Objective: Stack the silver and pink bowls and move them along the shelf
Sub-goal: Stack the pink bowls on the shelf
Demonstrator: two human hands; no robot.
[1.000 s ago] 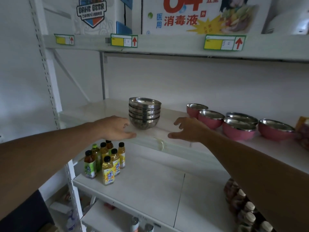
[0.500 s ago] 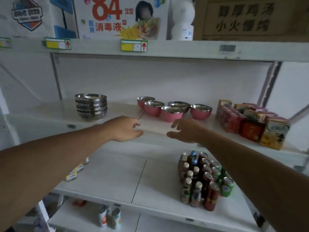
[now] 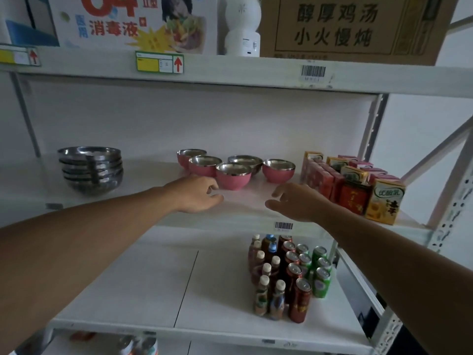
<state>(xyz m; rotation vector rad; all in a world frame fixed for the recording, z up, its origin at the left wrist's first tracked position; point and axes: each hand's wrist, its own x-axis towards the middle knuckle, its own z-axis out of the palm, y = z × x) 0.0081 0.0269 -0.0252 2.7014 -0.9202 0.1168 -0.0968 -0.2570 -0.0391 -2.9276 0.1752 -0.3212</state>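
Note:
A stack of silver bowls [image 3: 90, 170] stands at the left of the middle shelf [image 3: 245, 203]. Several pink bowls with steel insides sit apart in a cluster at the shelf's middle; the nearest pink bowl [image 3: 233, 175] is at the front. My left hand [image 3: 198, 194] hovers just left of and in front of that bowl, fingers loosely apart, holding nothing. My right hand [image 3: 294, 201] is to the bowl's right, over the shelf's front, fingers spread and empty. The rightmost pink bowl [image 3: 278, 169] lies behind my right hand.
Drink cartons [image 3: 353, 183] crowd the shelf's right end beside the pink bowls. Bottles and cans [image 3: 289, 275] stand on the lower shelf. Boxes and a white device [image 3: 243, 24] sit on the top shelf. A metal upright [image 3: 450, 219] is at the right.
The view has swung right, away from the silver stack. Both hands have travelled right along the shelf front and now flank the nearest pink bowl.

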